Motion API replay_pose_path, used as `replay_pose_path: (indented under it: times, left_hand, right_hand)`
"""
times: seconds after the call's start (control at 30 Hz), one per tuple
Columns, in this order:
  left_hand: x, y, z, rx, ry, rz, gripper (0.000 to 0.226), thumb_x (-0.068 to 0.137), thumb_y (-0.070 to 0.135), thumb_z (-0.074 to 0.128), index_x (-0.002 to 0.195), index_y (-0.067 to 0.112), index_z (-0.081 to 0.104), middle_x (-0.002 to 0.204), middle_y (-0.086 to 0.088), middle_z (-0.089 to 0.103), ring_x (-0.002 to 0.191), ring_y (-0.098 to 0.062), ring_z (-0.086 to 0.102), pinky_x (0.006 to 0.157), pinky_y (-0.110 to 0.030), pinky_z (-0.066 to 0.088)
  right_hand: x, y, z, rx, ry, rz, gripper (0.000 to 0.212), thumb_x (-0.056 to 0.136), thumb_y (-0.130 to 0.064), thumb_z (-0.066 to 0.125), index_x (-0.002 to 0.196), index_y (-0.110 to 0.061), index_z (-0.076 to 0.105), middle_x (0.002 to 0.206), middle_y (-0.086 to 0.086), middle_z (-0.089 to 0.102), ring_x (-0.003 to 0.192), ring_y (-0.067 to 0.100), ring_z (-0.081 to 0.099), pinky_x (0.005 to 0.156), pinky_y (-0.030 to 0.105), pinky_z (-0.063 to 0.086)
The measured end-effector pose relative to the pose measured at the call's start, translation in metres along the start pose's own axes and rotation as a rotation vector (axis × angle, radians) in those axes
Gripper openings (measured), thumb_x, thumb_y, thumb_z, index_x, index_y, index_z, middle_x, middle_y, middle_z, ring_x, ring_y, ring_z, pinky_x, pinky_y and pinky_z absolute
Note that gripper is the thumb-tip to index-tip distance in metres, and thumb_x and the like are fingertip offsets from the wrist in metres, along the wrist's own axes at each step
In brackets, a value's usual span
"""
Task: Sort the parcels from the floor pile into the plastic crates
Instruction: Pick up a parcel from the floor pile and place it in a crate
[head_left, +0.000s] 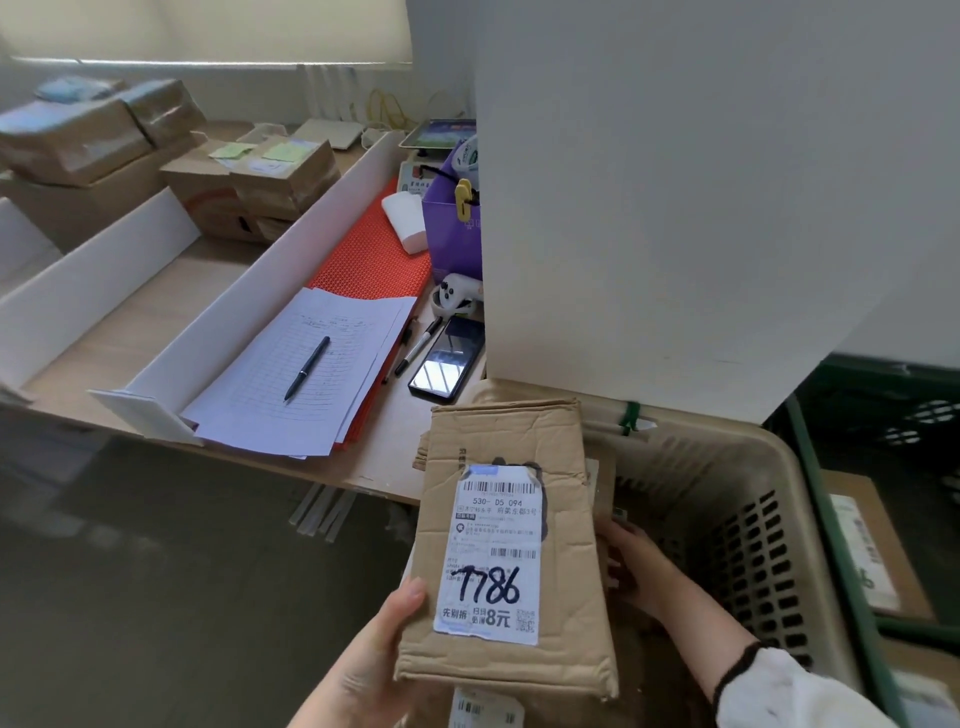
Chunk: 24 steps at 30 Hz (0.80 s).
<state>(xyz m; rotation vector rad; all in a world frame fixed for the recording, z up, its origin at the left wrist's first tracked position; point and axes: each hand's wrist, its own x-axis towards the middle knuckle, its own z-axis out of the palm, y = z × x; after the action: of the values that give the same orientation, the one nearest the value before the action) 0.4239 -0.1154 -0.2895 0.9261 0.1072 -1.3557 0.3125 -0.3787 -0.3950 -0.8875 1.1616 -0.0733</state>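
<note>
The flat, creased cardboard parcel (519, 441) sits over the left side of the beige perforated plastic crate (748, 551), long axis pointing away from the person, white label (491, 556) facing up. The left hand (374, 660) pinches its near-left corner, thumb on top. The right hand (639, 566) is at its right edge; whether the fingers grip cannot be determined.

Creased flat cardboard parcel (511, 545), labelled 7786, over beige crate (727, 499).
</note>
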Motion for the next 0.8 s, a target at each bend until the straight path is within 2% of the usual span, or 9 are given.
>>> replay_pose_path:
  times: [0.1, 0.13, 0.23, 0.3, 0.4, 0.53, 0.63, 0.7, 0.8]
  left_hand:
    - [-0.003, 0.001, 0.001, 0.043, -0.002, -0.029, 0.122, 0.027, 0.031, 0.097, 0.137, 0.014, 0.047, 0.125, -0.029, 0.058, 0.1, -0.044, 0.065, 0.071, -0.049, 0.058]
    - [-0.004, 0.002, 0.003, 0.049, 0.007, -0.039, 0.121, 0.026, 0.032, 0.097, 0.135, 0.015, 0.049, 0.125, -0.028, 0.059, 0.1, -0.043, 0.065, 0.072, -0.049, 0.058]
    - [-0.007, 0.004, 0.009, 0.121, 0.03, -0.07, 0.111, 0.034, 0.036, 0.095, 0.134, 0.014, 0.051, 0.123, -0.026, 0.061, 0.097, -0.042, 0.067, 0.082, -0.05, 0.054]
    - [-0.009, 0.004, 0.012, 0.131, 0.063, -0.081, 0.091, 0.053, 0.042, 0.083, 0.133, 0.01, 0.053, 0.118, -0.026, 0.063, 0.087, -0.038, 0.069, 0.073, -0.044, 0.056]
    - [-0.008, 0.007, 0.014, 0.146, 0.104, -0.066, 0.095, 0.04, 0.042, 0.09, 0.122, 0.005, 0.06, 0.115, -0.028, 0.064, 0.083, -0.038, 0.069, 0.065, -0.041, 0.057]
    - [0.0, 0.015, 0.012, 0.216, 0.177, -0.068, 0.071, 0.071, 0.048, 0.052, 0.127, 0.003, 0.057, 0.11, -0.025, 0.067, 0.085, -0.036, 0.064, 0.068, -0.039, 0.044]
    - [0.013, 0.021, 0.018, 0.303, 0.175, -0.075, 0.068, 0.073, 0.048, 0.058, 0.125, 0.004, 0.058, 0.105, -0.022, 0.069, 0.076, -0.032, 0.066, 0.062, -0.035, 0.047]
    - [0.022, 0.024, 0.031, 0.37, 0.177, -0.062, 0.071, 0.069, 0.049, 0.068, 0.124, 0.006, 0.058, 0.104, -0.02, 0.07, 0.072, -0.03, 0.068, 0.058, -0.035, 0.048]
    - [0.043, 0.024, 0.041, 0.448, 0.177, -0.039, 0.103, 0.031, 0.053, 0.089, 0.12, 0.008, 0.06, 0.107, -0.02, 0.07, 0.088, -0.033, 0.067, 0.064, -0.039, 0.051]
  right_hand:
    - [-0.024, -0.011, -0.036, 0.003, 0.035, 0.022, 0.083, 0.061, -0.043, 0.082, 0.132, -0.018, 0.046, 0.113, 0.013, 0.066, 0.102, 0.033, 0.063, 0.086, 0.048, 0.052]
    - [-0.028, -0.013, -0.047, 0.007, 0.046, 0.011, 0.09, 0.055, -0.046, 0.083, 0.132, -0.019, 0.045, 0.115, 0.013, 0.065, 0.105, 0.033, 0.062, 0.09, 0.049, 0.05]
    - [-0.051, -0.019, -0.066, 0.052, 0.037, -0.005, 0.081, 0.062, -0.044, 0.08, 0.132, -0.02, 0.047, 0.113, 0.012, 0.066, 0.104, 0.032, 0.061, 0.082, 0.044, 0.05]
    - [-0.063, -0.02, -0.077, 0.074, 0.05, -0.031, 0.065, 0.074, -0.037, 0.074, 0.13, -0.017, 0.048, 0.109, 0.013, 0.067, 0.1, 0.033, 0.062, 0.079, 0.044, 0.051]
    - [-0.079, -0.02, -0.09, 0.085, 0.059, -0.052, 0.057, 0.078, -0.032, 0.071, 0.128, -0.014, 0.051, 0.106, 0.014, 0.068, 0.099, 0.033, 0.063, 0.084, 0.046, 0.051]
    - [-0.1, -0.024, -0.102, 0.129, 0.049, -0.064, 0.046, 0.084, -0.025, 0.067, 0.126, -0.013, 0.05, 0.105, 0.014, 0.066, 0.096, 0.033, 0.062, 0.079, 0.046, 0.052]
    - [-0.116, -0.023, -0.111, 0.145, 0.019, -0.098, 0.044, 0.084, -0.023, 0.067, 0.124, -0.012, 0.051, 0.106, 0.015, 0.067, 0.095, 0.032, 0.063, 0.07, 0.04, 0.053]
    - [-0.123, -0.023, -0.116, 0.155, -0.001, -0.105, 0.046, 0.083, -0.023, 0.068, 0.125, -0.012, 0.051, 0.108, 0.016, 0.068, 0.097, 0.034, 0.064, 0.069, 0.04, 0.054]
    - [-0.128, -0.025, -0.12, 0.159, -0.009, -0.115, 0.047, 0.082, -0.026, 0.068, 0.125, -0.013, 0.052, 0.109, 0.016, 0.068, 0.098, 0.035, 0.064, 0.069, 0.04, 0.055]
